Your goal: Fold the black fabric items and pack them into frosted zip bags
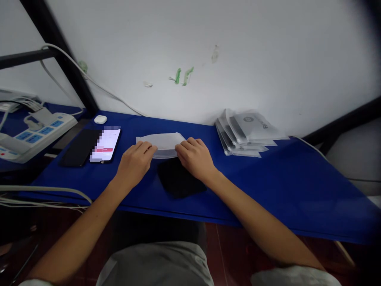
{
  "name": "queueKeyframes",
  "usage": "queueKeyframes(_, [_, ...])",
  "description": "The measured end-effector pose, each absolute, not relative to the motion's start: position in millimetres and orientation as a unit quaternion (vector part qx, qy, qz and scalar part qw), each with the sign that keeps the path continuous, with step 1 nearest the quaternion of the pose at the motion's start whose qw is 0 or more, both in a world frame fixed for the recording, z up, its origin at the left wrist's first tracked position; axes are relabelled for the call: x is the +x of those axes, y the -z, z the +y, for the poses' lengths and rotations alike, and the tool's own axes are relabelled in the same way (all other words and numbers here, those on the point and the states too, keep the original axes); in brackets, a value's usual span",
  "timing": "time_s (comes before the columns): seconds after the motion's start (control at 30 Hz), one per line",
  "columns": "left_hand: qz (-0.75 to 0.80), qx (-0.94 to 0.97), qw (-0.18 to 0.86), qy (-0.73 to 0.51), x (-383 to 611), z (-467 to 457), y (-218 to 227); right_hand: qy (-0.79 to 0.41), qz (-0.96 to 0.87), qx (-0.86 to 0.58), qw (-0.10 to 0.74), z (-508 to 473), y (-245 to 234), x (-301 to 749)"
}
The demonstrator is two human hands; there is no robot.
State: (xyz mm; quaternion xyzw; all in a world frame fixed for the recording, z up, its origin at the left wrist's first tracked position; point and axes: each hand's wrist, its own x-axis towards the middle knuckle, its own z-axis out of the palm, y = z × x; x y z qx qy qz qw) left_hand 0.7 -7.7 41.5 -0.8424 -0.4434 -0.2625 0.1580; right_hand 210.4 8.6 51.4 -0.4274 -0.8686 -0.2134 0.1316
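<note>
Both hands grip a frosted plastic zip bag (166, 142) along its near edge, above the blue table. My left hand (135, 159) pinches its left corner, fingers curled. At the right corner, my right hand (195, 157) is closed on the same bag, its thumb hidden. Just in front of the bag lies a flat black piece (178, 180), perhaps folded cloth, partly under my right wrist. Whether the bag holds anything cannot be seen.
A pile of filled frosted zip bags (247, 131) stands right, against the wall. On the left are a lit phone (108, 145), a dark flat device (79, 149), a white earbud case (100, 119) and a power strip (44, 133). Cables (59, 190) cross the table's left edge.
</note>
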Motion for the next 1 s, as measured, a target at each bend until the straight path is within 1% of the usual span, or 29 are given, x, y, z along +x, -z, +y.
queueKeyframes(0.1, [-0.455,-0.831,0.177,0.266,0.6,-6.5,-38.6,0.232,-0.853,-0.441,0.157,9.4,-50.0,213.2])
queueKeyframes(0.23, [-0.473,-0.811,0.173,0.297,2.4,-3.6,-38.9,0.24,-0.825,-0.472,0.197,4.3,-46.6,215.7])
queueKeyframes(0.3, [-0.476,-0.805,0.172,0.309,4.4,-2.7,-41.1,0.23,-0.83,-0.459,0.217,-2.1,-43.9,214.1])
queueKeyframes(0.37, [-0.473,-0.805,0.175,0.313,6.9,-2.3,-43.4,0.213,-0.848,-0.433,0.219,-8.5,-41.5,210.3])
queueKeyframes(0.43, [-0.469,-0.808,0.175,0.31,9.2,-2.1,-45.2,0.196,-0.862,-0.422,0.202,-12.2,-39.7,205.3])
queueKeyframes(0.5, [-0.466,-0.815,0.168,0.301,10.6,-1.3,-45.7,0.173,-0.859,-0.449,0.175,-11.8,-38.2,200.9])
queueKeyframes(0.63, [-0.464,-0.828,0.136,0.284,10.2,3.4,-42.4,0.074,-0.821,-0.56,0.077,-2.4,-35.3,197.5])
queueKeyframes(0.7, [-0.467,-0.832,0.13,0.271,10.3,4.7,-39.6,0.032,-0.813,-0.58,0.039,3.3,-34.4,197.9])
queueKeyframes(0.8, [-0.475,-0.823,0.147,0.274,14.8,0.0,-35.7,0.012,-0.819,-0.573,0.029,10.2,-34.6,198.1])
queueKeyframes(0.9, [-0.44,-0.833,0.164,0.293,24.8,-10.0,-32.9,0.013,-0.819,-0.573,0.034,13.7,-36.7,196.4])
queueKeyframes(1.0, [-0.418,-0.862,0.151,0.243,36.1,-13.7,-32.6,0.017,-0.82,-0.572,0.027,14.5,-38.8,193.3])
